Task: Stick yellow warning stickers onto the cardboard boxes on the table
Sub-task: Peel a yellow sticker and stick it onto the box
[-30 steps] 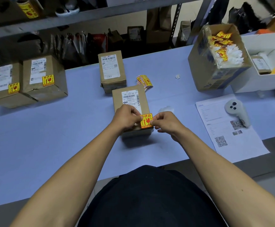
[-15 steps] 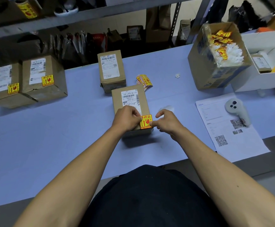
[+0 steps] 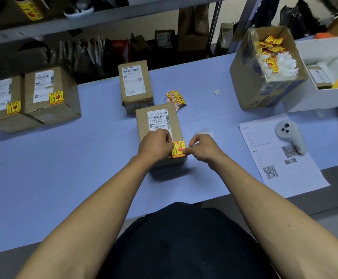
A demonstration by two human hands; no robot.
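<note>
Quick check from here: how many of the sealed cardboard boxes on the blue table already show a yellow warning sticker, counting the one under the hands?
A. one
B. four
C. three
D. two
C: the two boxes at the left each carry one, the box under the hands has a sticker at its near corner, and the box behind it shows only a shipping label.

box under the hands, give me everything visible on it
The cardboard box is small, brown and closed, lying flat on the blue table, long axis running away from the person. A white shipping label with barcode covers its far top. A yellow warning sticker sits at its near right corner. The left hand rests on top; the right hand touches the sticker's right edge.
</note>
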